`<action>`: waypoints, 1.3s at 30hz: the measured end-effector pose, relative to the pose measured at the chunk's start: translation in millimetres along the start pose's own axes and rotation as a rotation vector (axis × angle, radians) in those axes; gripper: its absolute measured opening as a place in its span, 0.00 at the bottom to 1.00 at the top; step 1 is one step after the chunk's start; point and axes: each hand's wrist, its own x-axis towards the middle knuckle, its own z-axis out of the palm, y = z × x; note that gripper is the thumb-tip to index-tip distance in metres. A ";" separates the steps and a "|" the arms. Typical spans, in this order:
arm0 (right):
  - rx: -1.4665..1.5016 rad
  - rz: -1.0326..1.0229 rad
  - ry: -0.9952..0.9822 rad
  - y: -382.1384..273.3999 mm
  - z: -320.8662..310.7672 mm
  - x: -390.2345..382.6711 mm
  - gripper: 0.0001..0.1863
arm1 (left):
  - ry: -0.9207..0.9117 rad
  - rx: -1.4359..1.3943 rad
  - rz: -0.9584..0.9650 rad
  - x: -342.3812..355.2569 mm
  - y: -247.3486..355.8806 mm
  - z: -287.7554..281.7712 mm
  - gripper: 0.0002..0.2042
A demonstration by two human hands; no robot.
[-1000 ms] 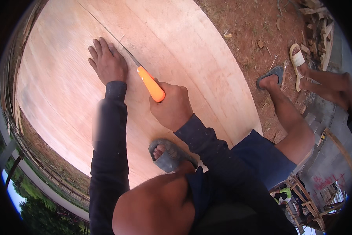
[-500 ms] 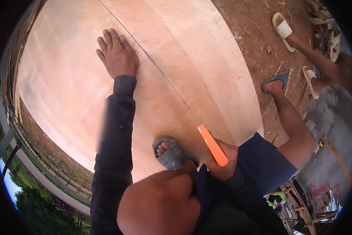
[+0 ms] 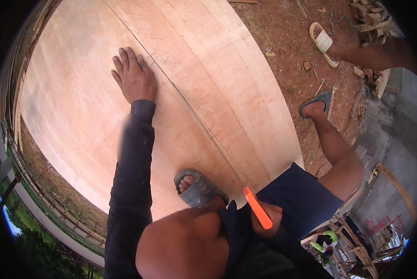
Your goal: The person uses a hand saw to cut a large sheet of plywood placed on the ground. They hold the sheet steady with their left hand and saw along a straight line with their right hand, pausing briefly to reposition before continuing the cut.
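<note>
A large pale plywood sheet (image 3: 227, 88) lies under me, with a long dark cut line (image 3: 169, 81) running along it. My left hand (image 3: 136, 79) rests flat on the sheet, just left of that line, with its fingers a little apart. Low in the view and close to my body, my right hand (image 3: 269, 218) is closed round the orange handle of a handsaw (image 3: 258, 209). The thin blade shows almost edge-on, in line with the cut. My left foot, in a grey sandal (image 3: 197, 188), stands on the sheet between my hands.
My other grey sandal (image 3: 316, 103) is on the reddish soil right of the sheet. Another person's foot in a cream sandal (image 3: 323, 43) stands farther off, near scrap wood (image 3: 373, 21). Grey blockwork (image 3: 394, 153) and a timber frame (image 3: 357, 249) lie at the right.
My right hand has drawn the saw back toward my body. The left hand stays flat on the sheet. The other person's second sandal has gone from sight, and the view has shifted slightly.
</note>
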 end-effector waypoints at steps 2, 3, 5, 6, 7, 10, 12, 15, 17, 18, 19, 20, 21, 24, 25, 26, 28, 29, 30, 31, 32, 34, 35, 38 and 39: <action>0.043 0.017 -0.011 1.1 24.7 40.5 0.15 | -0.009 0.013 -0.022 -0.4 -1.1 -1.2 0.26; 0.171 0.067 0.049 0.8 50.9 76.9 0.15 | -0.014 0.005 -0.024 -0.2 2.5 1.8 0.26; 0.197 0.168 0.002 -6.9 94.4 166.0 0.10 | -0.010 0.005 -0.004 0.6 3.6 6.6 0.26; 0.106 0.109 0.008 -10.8 109.9 200.9 0.08 | -0.002 0.005 0.006 3.6 8.0 6.7 0.26; 0.084 0.089 0.007 -12.3 117.3 213.7 0.09 | 0.008 0.008 0.011 4.3 9.7 6.4 0.26; 0.145 0.092 0.018 -11.6 118.2 201.1 0.10 | 0.012 0.004 0.012 4.2 5.5 5.4 0.25; 0.272 0.115 0.029 -3.0 81.8 132.6 0.13 | 0.018 0.009 0.002 3.1 -5.0 4.6 0.25; -0.010 0.000 -0.033 5.2 17.5 20.9 0.16 | 0.025 -0.008 0.002 0.5 -1.4 0.6 0.25; -0.029 0.001 0.038 1.1 0.0 -13.0 0.16 | 0.030 -0.008 0.002 -1.6 -3.6 0.0 0.25; -0.001 0.032 0.015 -3.0 2.5 -5.2 0.16 | 0.027 0.004 -0.001 -2.8 -6.2 -1.1 0.25; 0.021 0.066 0.003 -7.7 10.6 12.6 0.16 | 0.022 0.004 0.003 -3.8 -4.0 -0.2 0.25; 0.037 0.093 -0.008 -11.3 22.6 39.4 0.16 | 0.022 -0.001 0.002 -1.3 -1.3 1.8 0.25; 0.140 0.078 0.087 -7.1 49.7 73.4 0.13 | 0.019 -0.007 0.010 0.3 2.7 2.4 0.25; 0.126 0.143 0.004 -11.1 106.0 195.1 0.06 | 0.018 -0.006 0.022 3.7 9.1 5.0 0.26; 0.105 0.130 0.003 -10.4 108.9 201.8 0.07 | 0.013 -0.006 0.028 5.8 12.1 4.6 0.26; 0.085 0.121 -0.003 -8.6 111.5 202.7 0.07 | 0.002 -0.003 0.032 2.4 11.3 4.5 0.26; 0.163 0.144 0.006 -9.4 103.8 178.0 0.09 | 0.004 -0.014 0.017 -0.7 0.6 2.5 0.26; 0.263 0.172 0.023 -6.3 84.4 141.6 0.10 | 0.016 -0.022 0.008 2.7 -2.3 3.5 0.26; 0.236 0.142 0.009 0.8 62.8 101.0 0.13 | 0.019 -0.024 0.009 2.7 -2.5 2.7 0.26; 0.105 0.079 0.043 3.5 41.3 60.6 0.13 | 0.016 -0.024 0.009 -0.1 -1.1 2.0 0.26; -0.052 -0.011 -0.037 8.6 16.6 20.9 0.13 | 0.022 -0.021 0.004 0.3 -0.9 0.8 0.26; -0.034 0.019 -0.018 -10.1 -1.8 0.2 0.14 | 0.026 -0.029 0.017 0.4 1.7 1.4 0.26; -0.035 0.030 0.000 -12.4 -3.3 -2.6 0.14 | 0.030 -0.029 0.021 0.1 0.9 1.6 0.26; 0.079 0.086 0.054 0.5 28.6 36.4 0.13 | 0.024 0.002 0.011 -0.7 -2.0 3.3 0.25; 0.206 0.122 0.036 5.2 54.4 77.1 0.13 | 0.015 -0.012 0.016 -0.7 1.3 3.6 0.25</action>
